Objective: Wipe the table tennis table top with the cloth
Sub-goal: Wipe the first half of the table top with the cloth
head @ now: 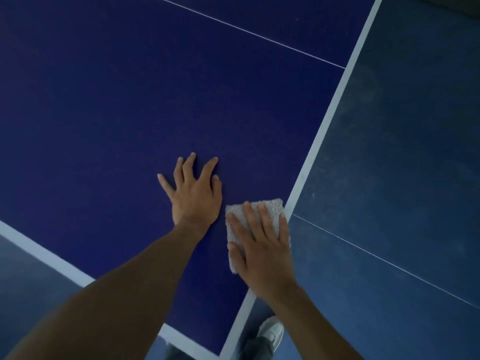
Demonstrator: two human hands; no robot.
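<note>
The table top (pixel 117 100) is dark blue and fills the left and centre of the frame. A white edge band (pixel 330 120) runs diagonally from the upper right down to the lower centre, where it meets a second white band (pixel 46 253) coming in from the left edge; the two form the table corner at the bottom centre. A thin white line (pixel 246 31) crosses the surface in the upper part of the frame.

The left hand (pixel 193 193) lies flat on the table at the centre of the frame, palm down, fingers spread, holding nothing.

The right hand (pixel 262 248) sits just right of the left hand, lower centre-right, close to the white edge band. It is pressed palm down on the cloth (pixel 270 205), fingers extended and slightly apart, not curled around the fabric.

The cloth is pale grey, nubbly and roughly rectangular. It lies flat on the table beside the edge band, its upper end and left side showing beyond the fingers.

The floor (pixel 402 152) to the right is dull blue, with a thin pale line (pixel 384 259) across it. A white shoe (pixel 271 331) shows at the bottom, below the table edge.
</note>
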